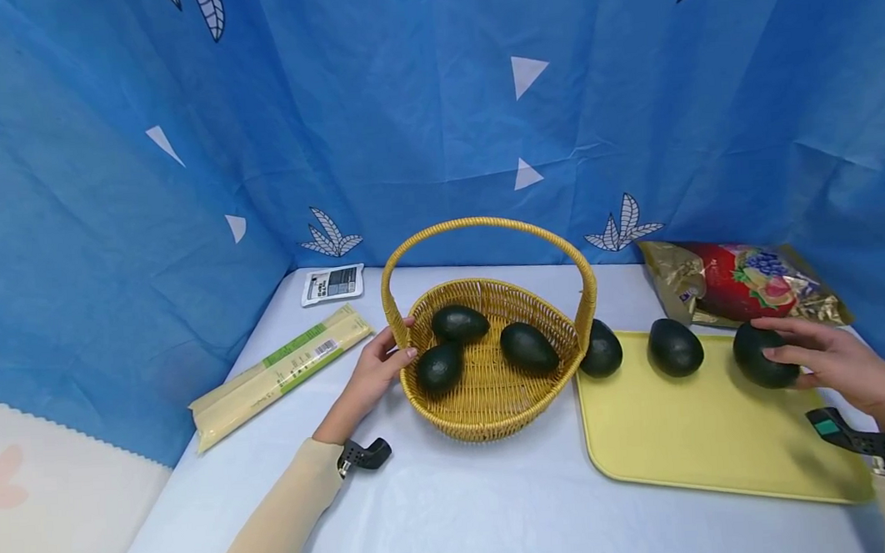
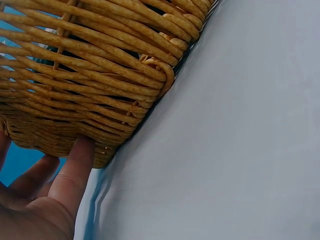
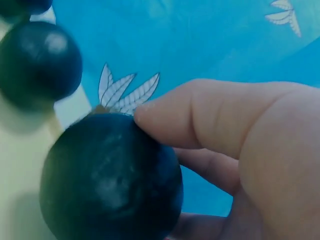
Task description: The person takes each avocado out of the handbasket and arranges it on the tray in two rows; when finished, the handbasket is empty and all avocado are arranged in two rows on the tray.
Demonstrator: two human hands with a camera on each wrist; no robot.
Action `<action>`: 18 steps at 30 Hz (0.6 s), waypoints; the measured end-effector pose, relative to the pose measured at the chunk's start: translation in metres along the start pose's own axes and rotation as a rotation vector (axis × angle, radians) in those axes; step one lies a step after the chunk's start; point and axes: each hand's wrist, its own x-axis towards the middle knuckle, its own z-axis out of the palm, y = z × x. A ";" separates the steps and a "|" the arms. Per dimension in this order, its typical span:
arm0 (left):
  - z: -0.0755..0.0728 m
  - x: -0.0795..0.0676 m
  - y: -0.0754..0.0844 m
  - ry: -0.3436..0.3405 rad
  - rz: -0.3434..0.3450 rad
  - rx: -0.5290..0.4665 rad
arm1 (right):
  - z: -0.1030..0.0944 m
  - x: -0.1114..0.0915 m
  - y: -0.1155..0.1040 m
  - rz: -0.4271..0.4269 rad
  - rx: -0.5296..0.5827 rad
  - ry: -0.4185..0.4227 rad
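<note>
My right hand (image 1: 830,360) grips a dark green avocado (image 1: 764,356) above the far right part of the yellow tray (image 1: 669,440); in the right wrist view the thumb lies along the top of this avocado (image 3: 112,180). My left hand (image 1: 380,367) holds the left side of the golden wicker basket (image 1: 480,429), thumb and fingers at the rim by the handle base. The left wrist view has the thumb against the woven wall (image 2: 90,90). Inside the basket lie three avocados (image 1: 529,347). Another avocado (image 1: 675,348) rests on the tray, and one more (image 1: 602,350) sits partly behind the basket handle.
Behind the tray lies a gold and red fruit-printed bag (image 1: 751,281). Left of the basket are a long pale yellow and green packet (image 1: 282,372) and a small white packet (image 1: 333,284). A blue patterned curtain (image 1: 435,126) closes off the table's back and left.
</note>
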 end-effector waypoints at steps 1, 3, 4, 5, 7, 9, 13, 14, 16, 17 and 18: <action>0.000 0.000 0.000 0.002 0.000 0.000 | -0.001 0.000 0.002 0.015 -0.024 0.008; 0.000 0.000 0.000 0.002 0.000 -0.002 | -0.001 0.001 0.004 0.048 -0.080 0.025; 0.000 0.000 0.000 0.001 0.000 -0.001 | -0.001 0.002 0.004 0.062 -0.107 0.036; 0.000 0.000 0.000 0.002 0.000 -0.003 | 0.000 0.003 0.004 0.078 -0.133 0.045; 0.000 0.001 -0.001 0.000 -0.002 -0.002 | 0.001 0.005 0.005 0.092 -0.167 0.064; -0.001 0.001 -0.001 -0.002 -0.004 0.001 | 0.003 0.007 0.007 0.103 -0.202 0.090; -0.001 0.001 -0.001 -0.006 -0.007 0.004 | 0.006 0.010 0.012 0.115 -0.215 0.120; -0.001 0.001 -0.001 -0.006 -0.007 0.003 | 0.007 0.010 0.013 0.132 -0.225 0.130; -0.001 0.001 -0.001 -0.004 -0.008 0.003 | 0.007 0.011 0.016 0.142 -0.211 0.135; -0.001 0.001 -0.001 -0.004 -0.006 0.004 | 0.006 0.012 0.017 0.146 -0.201 0.133; -0.001 0.000 -0.002 -0.005 -0.005 0.004 | 0.007 0.012 0.017 0.163 -0.209 0.142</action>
